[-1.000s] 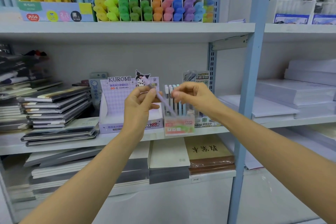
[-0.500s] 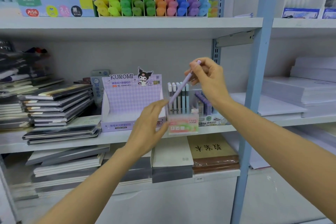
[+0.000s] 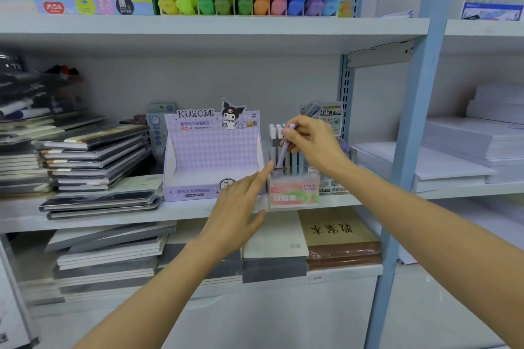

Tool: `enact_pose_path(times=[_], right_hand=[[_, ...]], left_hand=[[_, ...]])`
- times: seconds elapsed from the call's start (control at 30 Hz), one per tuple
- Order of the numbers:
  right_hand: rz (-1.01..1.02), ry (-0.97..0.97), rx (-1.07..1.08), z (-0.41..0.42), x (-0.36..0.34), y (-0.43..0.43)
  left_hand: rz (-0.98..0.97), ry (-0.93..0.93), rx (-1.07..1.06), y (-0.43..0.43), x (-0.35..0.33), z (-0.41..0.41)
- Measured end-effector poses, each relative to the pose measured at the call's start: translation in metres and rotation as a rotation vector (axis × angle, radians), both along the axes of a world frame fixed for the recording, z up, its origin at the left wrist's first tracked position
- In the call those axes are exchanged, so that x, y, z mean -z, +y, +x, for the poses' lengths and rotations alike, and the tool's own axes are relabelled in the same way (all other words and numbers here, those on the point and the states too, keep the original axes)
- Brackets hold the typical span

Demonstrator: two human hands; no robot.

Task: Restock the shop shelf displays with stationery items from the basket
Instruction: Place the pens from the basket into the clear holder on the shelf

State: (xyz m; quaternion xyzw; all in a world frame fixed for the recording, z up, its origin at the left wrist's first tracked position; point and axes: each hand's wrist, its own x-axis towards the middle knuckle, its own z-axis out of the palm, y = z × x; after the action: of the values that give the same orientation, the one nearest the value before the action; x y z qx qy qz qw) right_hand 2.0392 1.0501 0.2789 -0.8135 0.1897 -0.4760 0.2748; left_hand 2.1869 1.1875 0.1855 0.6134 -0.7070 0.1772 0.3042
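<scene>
Purple pen (image 3: pixel 284 150) is pinched in right hand (image 3: pixel 312 144), tip down in clear pen box (image 3: pixel 295 191) on middle shelf (image 3: pixel 113 214), beside other pens. Left hand (image 3: pixel 235 212) is released, index finger stretched twd box's left edge. Purple KUROMI box (image 3: pixel 211 156) is set just left.

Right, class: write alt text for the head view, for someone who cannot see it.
A person's right hand holds a lilac pen in a clear pen box on a shop shelf, while the left hand points a forefinger at the box's corner. A purple Kuromi display box stands alongside.
</scene>
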Motion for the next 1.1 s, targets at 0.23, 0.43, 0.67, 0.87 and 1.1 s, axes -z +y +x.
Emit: enact_pose_path(times=[0.23, 0.43, 0.67, 0.87, 1.1], right_hand=[[-0.094, 0.077, 0.114, 0.018, 0.004, -0.002], [-0.21, 0.156, 0.219, 0.01, 0.004, 0.006], [-0.331, 0.453, 0.281, -0.033, 0.058, 0.023], [-0.416, 0.445, 0.289, -0.018, 0.062, 0.005], [-0.42, 0.525, 0.333, -0.004, 0.061, -0.01]], left_hand=[[-0.027, -0.005, -0.034, -0.004, 0.006, 0.002], [-0.038, -0.003, -0.014, -0.005, 0.005, 0.002], [0.019, -0.058, -0.305, -0.013, 0.011, 0.007], [0.05, -0.091, -0.31, -0.016, 0.014, 0.011], [0.031, -0.1, -0.283, -0.013, 0.014, 0.012]])
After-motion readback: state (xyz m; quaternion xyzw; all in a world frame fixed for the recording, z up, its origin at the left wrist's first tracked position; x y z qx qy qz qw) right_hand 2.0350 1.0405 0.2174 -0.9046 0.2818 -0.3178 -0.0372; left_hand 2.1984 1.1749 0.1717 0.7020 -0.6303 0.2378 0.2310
